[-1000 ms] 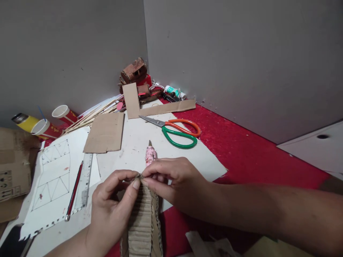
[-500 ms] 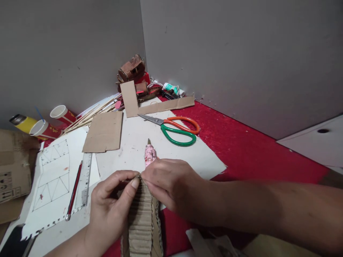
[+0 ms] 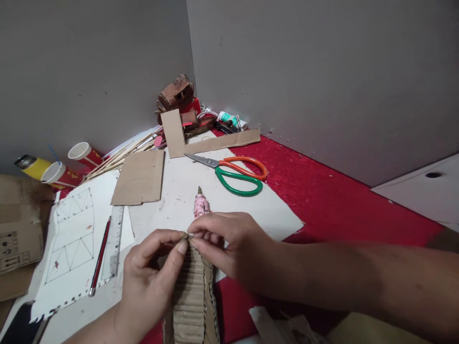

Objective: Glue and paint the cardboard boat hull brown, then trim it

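Observation:
A long piece of corrugated cardboard (image 3: 189,301), its ridges showing and its sides raised, runs from the bottom edge up to both hands. My left hand (image 3: 152,272) pinches its far end between thumb and fingers. Right beside that, my right hand (image 3: 229,243) also pinches the far end, thumb and forefinger close together. Whatever small bit lies between the fingertips is too small to make out. Just beyond the right hand lies a pink glue gun (image 3: 201,204) with a metal nozzle, partly hidden by that hand. Scissors (image 3: 229,172) with orange and green handles rest farther back.
Flat cardboard pieces (image 3: 139,177) lie on white board over a red tabletop (image 3: 333,205). At left are a drawing sheet (image 3: 70,239), a pencil (image 3: 100,255), a ruler (image 3: 116,239), paper cups (image 3: 62,176) and a carton (image 3: 21,229). Wooden sticks (image 3: 124,152) lie behind; grey walls enclose the back.
My right hand's fingers have shifted: the forefinger has lifted and arched, leaving a gap above the thumb. The left hand and the cardboard stay nearly in place.

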`<state>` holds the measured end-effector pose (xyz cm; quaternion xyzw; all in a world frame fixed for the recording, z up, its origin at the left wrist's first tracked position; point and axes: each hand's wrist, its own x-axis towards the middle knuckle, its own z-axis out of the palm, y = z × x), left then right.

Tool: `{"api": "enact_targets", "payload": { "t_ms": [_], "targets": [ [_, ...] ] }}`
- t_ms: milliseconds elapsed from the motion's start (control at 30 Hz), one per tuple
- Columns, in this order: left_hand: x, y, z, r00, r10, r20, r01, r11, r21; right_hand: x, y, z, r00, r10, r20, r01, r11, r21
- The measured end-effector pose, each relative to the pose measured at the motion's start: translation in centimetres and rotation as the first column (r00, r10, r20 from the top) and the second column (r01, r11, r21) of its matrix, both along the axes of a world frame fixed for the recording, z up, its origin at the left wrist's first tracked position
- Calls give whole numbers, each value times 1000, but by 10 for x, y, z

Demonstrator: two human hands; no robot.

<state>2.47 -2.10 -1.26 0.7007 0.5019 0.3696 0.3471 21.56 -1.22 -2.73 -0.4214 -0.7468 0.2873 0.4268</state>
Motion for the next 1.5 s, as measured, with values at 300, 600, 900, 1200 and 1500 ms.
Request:
{"api": "enact_targets", "payload": {
  "t_ms": [300,600,900,1200,1500],
  "targets": [
    [4,6,3,982,53,179,2,956,-293,5,9,2,991,63,-120,-75,992,-100],
    [-20,57,2,818,458,349,-344,874,-343,33,29,8,945,34,324,-22,999,-41],
    [-39,77,-3,828,477,294,-326,837,-439,35,25,3,834,102,542,-114,993,-12],
    [-55,83,11,966,251,63,-193,859,-474,61,25,14,636,110,764,-76,994,-80],
    [-62,76,23,896,-76,-438,49,996,-73,45,18,27,499,252,829,-146,967,-207]
  ]
}}
